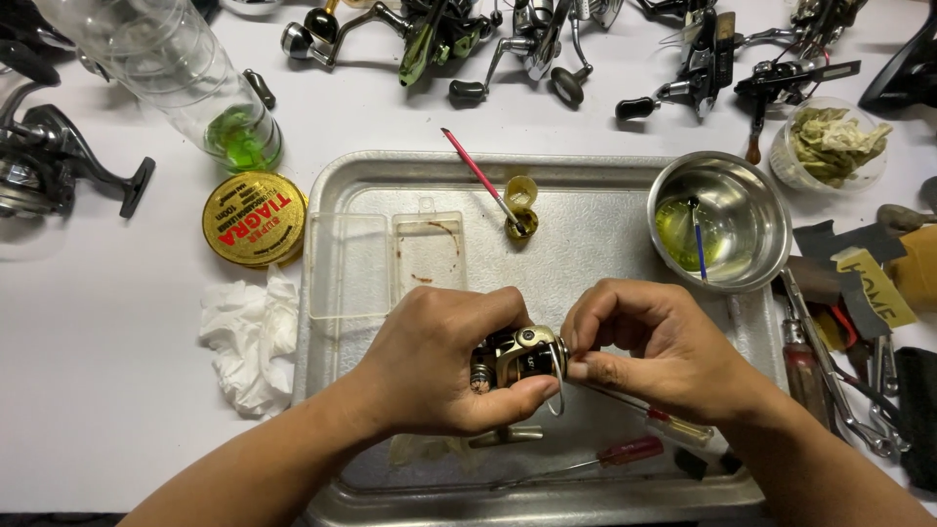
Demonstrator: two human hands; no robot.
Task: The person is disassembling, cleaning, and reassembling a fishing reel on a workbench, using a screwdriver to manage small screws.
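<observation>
Over the near half of a metal tray [595, 220], the left hand [444, 366] is closed around a small gold-and-black fishing reel body [515, 357], thumb underneath and fingers over the top. The right hand [652, 344] meets it from the right, its thumb and forefinger pinched at the reel's end where a thin wire bail curves down; whether those fingertips grip a small part there or only press on it cannot be told from this view. Both hands are together, touching at the reel. Beneath them on the tray lie a red-handled screwdriver [630, 451] and a clear-handled tool [673, 427]. Farther back on the tray sit an open clear plastic box [386, 259], a red-handled brush [480, 179] resting across a small yellowish cap [520, 221], and a steel bowl [720, 220] holding yellow-green liquid with a blue stick in it. Left of the tray are a crumpled white tissue [249, 337], a round gold tin [254, 219] and a clear bottle [185, 78] with green liquid. Several other reels [532, 39] line the far edge of the white table [107, 390]; hand tools [859, 390] lie at the right.
</observation>
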